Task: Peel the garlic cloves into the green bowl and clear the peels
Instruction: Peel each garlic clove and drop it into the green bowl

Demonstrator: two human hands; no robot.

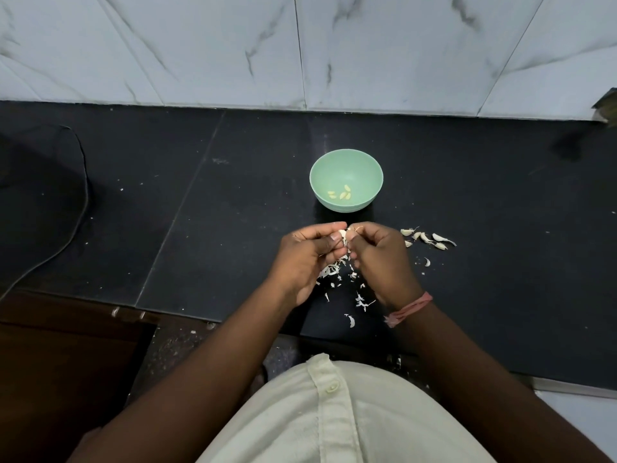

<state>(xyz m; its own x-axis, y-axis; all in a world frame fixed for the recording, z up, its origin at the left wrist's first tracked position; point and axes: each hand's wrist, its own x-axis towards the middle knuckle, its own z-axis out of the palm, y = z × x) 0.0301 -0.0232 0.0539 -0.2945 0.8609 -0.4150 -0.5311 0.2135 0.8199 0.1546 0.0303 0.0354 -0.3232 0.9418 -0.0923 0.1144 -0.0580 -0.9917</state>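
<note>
Item: garlic clove [344, 236], light, small, slippery beneath brittle papery skin; I pinched it between left hand [305, 259] and right hand [380, 262] fingertips, at six o'clock of the green bowl [346, 162].

No readable text, labels, brands or numbers anywhere in view.
</note>
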